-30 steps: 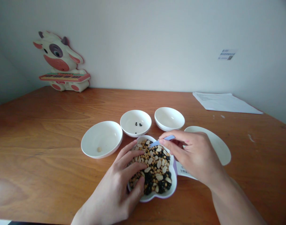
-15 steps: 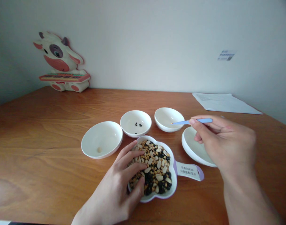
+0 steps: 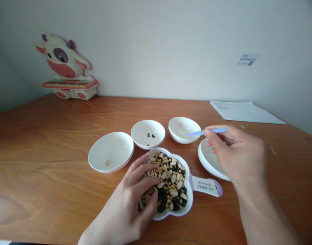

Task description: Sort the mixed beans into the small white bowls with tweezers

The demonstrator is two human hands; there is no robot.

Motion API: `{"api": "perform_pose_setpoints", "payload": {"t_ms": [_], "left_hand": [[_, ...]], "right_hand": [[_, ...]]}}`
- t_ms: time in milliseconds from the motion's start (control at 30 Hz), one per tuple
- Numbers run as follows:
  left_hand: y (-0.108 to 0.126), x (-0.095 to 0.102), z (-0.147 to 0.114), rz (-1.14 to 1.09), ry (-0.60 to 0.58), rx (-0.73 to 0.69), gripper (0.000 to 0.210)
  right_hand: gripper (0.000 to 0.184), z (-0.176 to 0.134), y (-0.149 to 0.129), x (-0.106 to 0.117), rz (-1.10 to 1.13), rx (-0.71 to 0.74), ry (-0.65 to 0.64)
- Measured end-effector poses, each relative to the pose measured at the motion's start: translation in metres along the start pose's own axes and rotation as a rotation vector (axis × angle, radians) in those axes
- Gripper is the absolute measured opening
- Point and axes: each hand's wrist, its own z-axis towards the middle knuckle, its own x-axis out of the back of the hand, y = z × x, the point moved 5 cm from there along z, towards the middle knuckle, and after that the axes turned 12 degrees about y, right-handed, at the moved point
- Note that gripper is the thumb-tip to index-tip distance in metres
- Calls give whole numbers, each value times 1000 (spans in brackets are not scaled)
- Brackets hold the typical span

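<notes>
The table (image 3: 38,149) spans the lower frame. At its rear stands the cow-shaped toy keyboard (image 3: 66,83), upper left; the papers (image 3: 248,112) lie at right. Across the centre, left to right: left bowl (image 3: 112,146), second bowl (image 3: 142,131) (black beans (image 3: 153,135) inside), third bowl (image 3: 183,131), right bowl (image 3: 208,156). Before the second bowl lies the handled tray (image 3: 189,195), containing mixed beans and peanuts (image 3: 171,177), handle pointing right. The left hand (image 3: 133,194) overlies its left side; the tweezers (image 3: 200,132), in the right hand (image 3: 244,156), point left toward the third bowl.

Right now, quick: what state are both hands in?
Left hand: open, spread over the edge of the scalloped dish.
Right hand: closed, holding the blue tweezers, tips over the back right bowl.
</notes>
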Motion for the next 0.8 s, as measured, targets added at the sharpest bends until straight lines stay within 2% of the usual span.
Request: {"api": "perform_pose_setpoints", "payload": {"t_ms": [100, 200, 267, 400, 633, 700, 800], "left_hand": [[1, 0, 0, 2, 7, -6, 29], [1, 0, 0, 6, 9, -7, 31], [1, 0, 0, 3, 10, -9, 31], [1, 0, 1, -4, 15, -16, 31], [2, 0, 2, 0, 22, -22, 30], [2, 0, 2, 1, 24, -20, 30], [2, 0, 2, 2, 20, -21, 32]], "right_hand": [[27, 2, -2, 5, -10, -62, 91], [29, 4, -7, 4, 3, -95, 88], [30, 3, -7, 1, 88, -175, 60], [35, -9, -8, -16, 417, -417, -114], [47, -38, -14, -39, 422, -729, -483], [46, -40, -13, -41, 373, -756, -531], [43, -37, -12, -42, 309, -646, -534]]}}
